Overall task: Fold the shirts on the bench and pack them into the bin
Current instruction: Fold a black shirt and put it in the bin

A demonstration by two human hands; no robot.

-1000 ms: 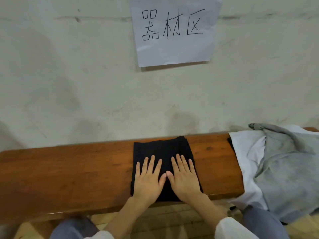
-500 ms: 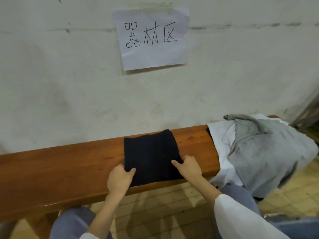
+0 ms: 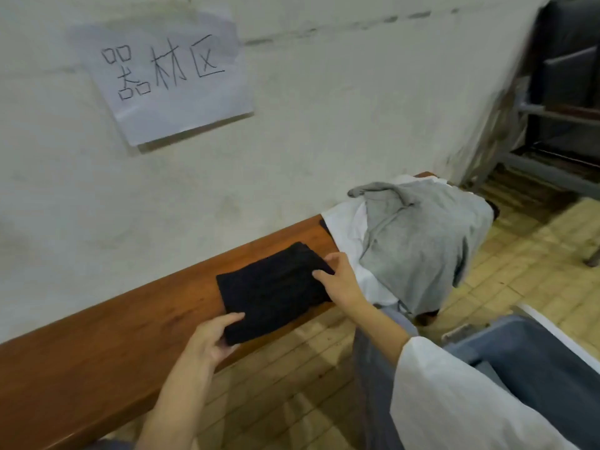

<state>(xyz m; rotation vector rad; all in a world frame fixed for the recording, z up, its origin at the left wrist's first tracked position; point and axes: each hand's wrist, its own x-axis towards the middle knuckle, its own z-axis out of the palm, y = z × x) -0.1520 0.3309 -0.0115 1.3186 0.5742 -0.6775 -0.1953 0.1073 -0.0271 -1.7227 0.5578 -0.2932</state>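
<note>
At lower centre of the frame, the left hand (image 3: 211,339) pinches the near left corner of the folded black shirt (image 3: 272,293), thumb on top, fingers beneath. That shirt lies at mid-frame on the worktop (image 3: 97,345), its near edge at the front lip. The right hand (image 3: 341,284) holds its right edge, so both grips are clamped on cloth at the sides only. Lifted that way, the unsupported middle may sag and the layers slide apart, undoing the fold. Just right of it, a white shirt (image 3: 344,228) and a grey shirt (image 3: 418,241) hang off the worktop's end; a careless sweep rightward could drag them to the floor. What I take to be the bin (image 3: 535,352), at lower right, is partly hidden behind the sleeve (image 3: 454,401), so the drop could catch its rim.
</note>
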